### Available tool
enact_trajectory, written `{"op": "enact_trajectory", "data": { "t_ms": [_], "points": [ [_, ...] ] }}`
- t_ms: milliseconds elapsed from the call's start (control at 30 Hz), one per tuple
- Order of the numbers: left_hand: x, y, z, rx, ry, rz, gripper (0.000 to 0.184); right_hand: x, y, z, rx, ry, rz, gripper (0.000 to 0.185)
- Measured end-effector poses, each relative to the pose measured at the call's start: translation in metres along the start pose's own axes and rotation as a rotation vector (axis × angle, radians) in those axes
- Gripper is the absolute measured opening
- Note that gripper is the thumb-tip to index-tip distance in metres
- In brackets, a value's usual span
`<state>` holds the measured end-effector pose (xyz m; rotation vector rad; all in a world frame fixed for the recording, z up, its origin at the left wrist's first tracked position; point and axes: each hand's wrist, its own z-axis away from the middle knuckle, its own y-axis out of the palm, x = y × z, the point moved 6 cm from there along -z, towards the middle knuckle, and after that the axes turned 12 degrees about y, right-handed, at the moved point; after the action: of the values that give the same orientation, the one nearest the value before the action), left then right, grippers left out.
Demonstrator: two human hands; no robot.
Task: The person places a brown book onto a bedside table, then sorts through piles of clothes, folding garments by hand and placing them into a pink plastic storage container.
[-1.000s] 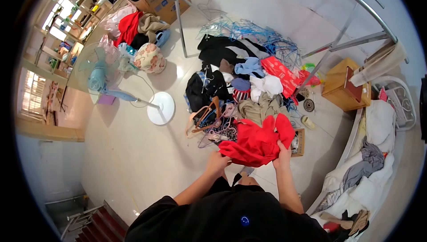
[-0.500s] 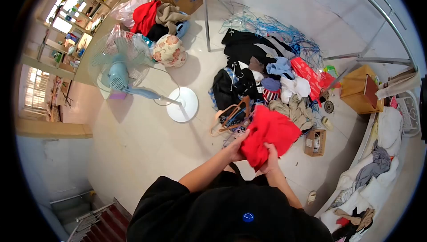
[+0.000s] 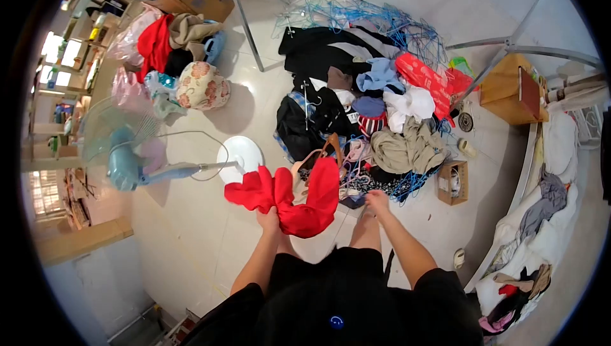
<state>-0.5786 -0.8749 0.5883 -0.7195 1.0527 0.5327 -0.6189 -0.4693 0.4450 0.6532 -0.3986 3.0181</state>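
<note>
My left hand [image 3: 268, 219] is closed on a red cloth garment [image 3: 305, 209], which hangs in folds above the floor in front of my legs. My right hand [image 3: 377, 201] is apart from the garment, at the near edge of the clothes pile, its fingers curled and nothing visible in them. Close to it in the pile are a dark speckled fabric [image 3: 382, 175], a beige garment [image 3: 407, 149] and a brown wooden hanger [image 3: 332, 147]. Black clothes [image 3: 305, 126], a white cloth [image 3: 412, 107] and a light blue cloth [image 3: 380, 75] lie farther back.
A standing fan [image 3: 124, 158] with a round white base [image 3: 240, 160] is at left. Behind it are a floral bundle [image 3: 202, 85] and another heap of clothes [image 3: 156, 44]. Tangled blue hangers [image 3: 407, 28], metal rack legs [image 3: 245, 21], and a small cardboard box [image 3: 452, 182] surround the pile.
The red garment has moved left, off the pile's near edge, in my left hand. My right hand has let go of it and is now apart. The view has shifted.
</note>
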Motion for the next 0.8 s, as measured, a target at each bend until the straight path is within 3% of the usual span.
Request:
{"op": "enact_trajectory", "data": {
  "t_ms": [67, 100, 133, 200, 267, 300, 333, 367, 433, 500, 567, 667, 733, 800],
  "points": [
    [0.041, -0.002, -0.058, -0.071, 0.007, -0.034, 0.049, -0.027, -0.001, -0.081, -0.198, -0.119, 0.234, 0.028],
    [0.056, 0.004, -0.082, -0.074, -0.023, 0.010, 0.053, -0.041, 0.004, -0.114, -0.258, -0.172, 0.176, 0.028],
    [0.078, 0.010, -0.113, -0.104, -0.047, -0.014, 0.054, 0.005, 0.019, -0.077, -0.349, -0.203, 0.378, 0.024],
    [0.128, 0.001, -0.155, -0.201, -0.127, -0.087, 0.057, 0.019, 0.074, -0.101, -0.359, -0.258, 0.443, 0.021],
    [0.160, 0.000, -0.188, -0.160, -0.198, -0.039, 0.060, 0.043, 0.154, -0.123, -0.331, -0.418, 0.621, 0.020],
    [0.168, 0.003, -0.199, -0.153, -0.244, 0.010, 0.060, 0.065, 0.202, -0.127, -0.240, -0.389, 0.746, 0.021],
    [0.181, 0.012, -0.216, -0.142, -0.282, 0.066, 0.061, 0.074, 0.250, -0.148, -0.219, -0.677, 0.700, 0.023],
    [0.212, 0.012, -0.231, -0.228, -0.345, 0.109, 0.062, 0.091, 0.298, -0.156, -0.150, -0.750, 0.800, 0.023],
    [0.246, 0.024, -0.264, -0.137, -0.242, 0.325, 0.062, 0.116, 0.396, -0.177, 0.032, -1.062, 0.920, 0.027],
    [0.272, 0.026, -0.274, -0.105, -0.178, 0.371, 0.061, 0.124, 0.480, -0.204, 0.150, -1.267, 1.138, 0.020],
    [0.276, 0.036, -0.285, -0.118, -0.144, 0.263, 0.062, 0.107, 0.545, -0.247, 0.061, -1.464, 1.236, 0.020],
    [0.260, 0.048, -0.297, -0.133, -0.305, 0.090, 0.061, 0.085, 0.588, -0.297, -0.020, -1.294, 1.581, 0.036],
    [0.263, 0.051, -0.302, -0.100, -0.331, 0.125, 0.061, 0.058, 0.581, -0.348, -0.111, -1.043, 1.751, 0.036],
    [0.270, 0.056, -0.302, -0.075, -0.352, 0.156, 0.060, 0.036, 0.577, -0.383, -0.237, -0.961, 1.993, 0.033]
  ]
}}
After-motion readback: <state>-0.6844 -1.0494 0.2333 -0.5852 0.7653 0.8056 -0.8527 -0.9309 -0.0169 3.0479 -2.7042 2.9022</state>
